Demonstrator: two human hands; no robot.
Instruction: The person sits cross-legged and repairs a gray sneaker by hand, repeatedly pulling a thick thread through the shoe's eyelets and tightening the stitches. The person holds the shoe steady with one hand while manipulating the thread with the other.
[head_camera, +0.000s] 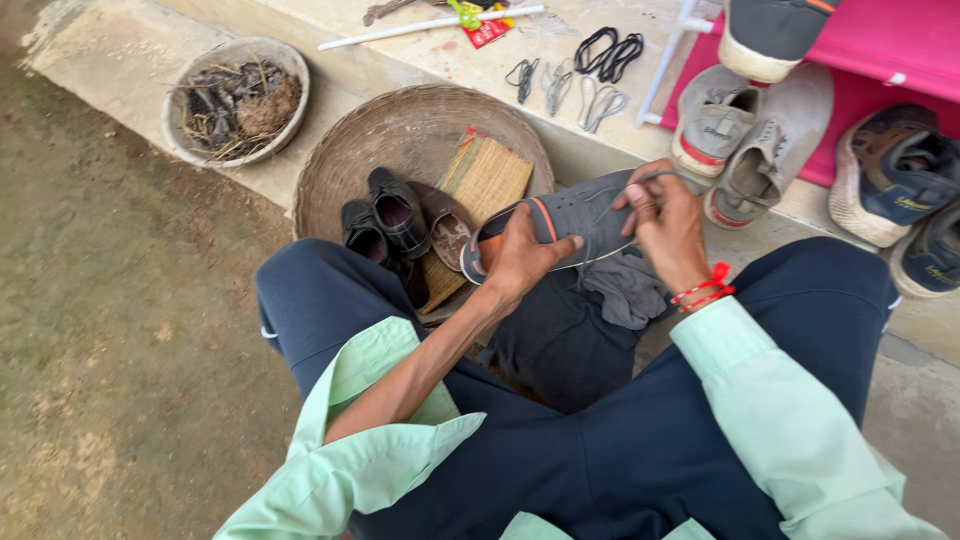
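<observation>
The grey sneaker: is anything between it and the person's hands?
Nothing visible. The left hand grips the grey sneaker at its heel end, and the right hand is on its laces near the toe. A grey cloth lies below, not between them.

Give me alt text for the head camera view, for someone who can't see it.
A seated person holds a grey sneaker over their lap, left hand gripping its heel end, right hand pulling at a lace. A round woven basket with black shoes sits ahead; more sneakers lie by a pink rack.
</observation>
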